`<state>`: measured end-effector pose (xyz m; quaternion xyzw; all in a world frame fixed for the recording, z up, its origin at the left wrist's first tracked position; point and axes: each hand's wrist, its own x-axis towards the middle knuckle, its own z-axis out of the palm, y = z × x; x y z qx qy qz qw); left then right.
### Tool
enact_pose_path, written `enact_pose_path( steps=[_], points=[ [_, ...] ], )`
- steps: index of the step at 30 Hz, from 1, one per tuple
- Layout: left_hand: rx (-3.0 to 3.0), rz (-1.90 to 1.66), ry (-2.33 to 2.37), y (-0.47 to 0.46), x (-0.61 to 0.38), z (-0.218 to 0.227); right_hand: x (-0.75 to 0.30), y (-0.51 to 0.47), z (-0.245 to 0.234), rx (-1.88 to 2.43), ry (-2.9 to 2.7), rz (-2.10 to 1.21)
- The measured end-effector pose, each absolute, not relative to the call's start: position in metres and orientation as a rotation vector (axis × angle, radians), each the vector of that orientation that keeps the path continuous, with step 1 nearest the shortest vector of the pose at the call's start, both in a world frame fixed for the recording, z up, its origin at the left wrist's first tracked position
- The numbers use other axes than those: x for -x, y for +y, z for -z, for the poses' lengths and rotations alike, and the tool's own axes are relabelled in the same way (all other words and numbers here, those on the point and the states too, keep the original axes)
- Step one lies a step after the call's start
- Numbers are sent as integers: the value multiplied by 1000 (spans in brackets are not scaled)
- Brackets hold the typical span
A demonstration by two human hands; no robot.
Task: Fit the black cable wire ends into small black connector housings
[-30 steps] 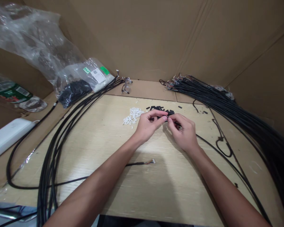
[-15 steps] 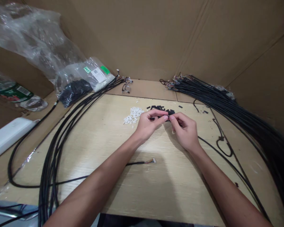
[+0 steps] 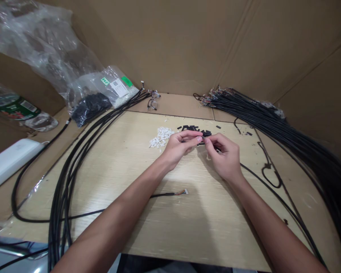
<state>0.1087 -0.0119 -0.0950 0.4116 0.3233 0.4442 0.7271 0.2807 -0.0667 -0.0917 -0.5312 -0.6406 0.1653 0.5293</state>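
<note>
My left hand (image 3: 178, 147) and my right hand (image 3: 226, 157) meet fingertip to fingertip above a small heap of short black tube pieces (image 3: 196, 131). Both pinch closed on something small and dark between them; I cannot make it out. A thin black cable (image 3: 269, 191) runs from under my right hand to the right front. Just left of the hands lies a pile of small white connector housings (image 3: 160, 137). A loose cable end with a small connector (image 3: 182, 192) lies on the wooden board (image 3: 130, 167) below my left forearm.
A big bundle of black cables (image 3: 287, 129) runs along the right, another bundle (image 3: 71, 170) curves down the left. Plastic bags of parts (image 3: 99, 96) lean at the back left beside a bottle (image 3: 19, 112) and a white box (image 3: 8, 161). Cardboard walls enclose the board.
The hands have stayed together over the black pieces, shifting slightly up and right in the view; fingers have adjusted only a little.
</note>
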Motion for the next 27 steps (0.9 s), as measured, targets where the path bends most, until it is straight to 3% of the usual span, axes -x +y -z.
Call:
enact_pose_path(
  steps=[8, 27],
  points=[
    [-1032, -1110, 701, -12, -111, 97, -280, -69, 86, 1261, -1616, -248],
    [-1054, -1025, 632, -11, -109, 98, -278, -70, 88, 1288, -1680, -216]
  ],
)
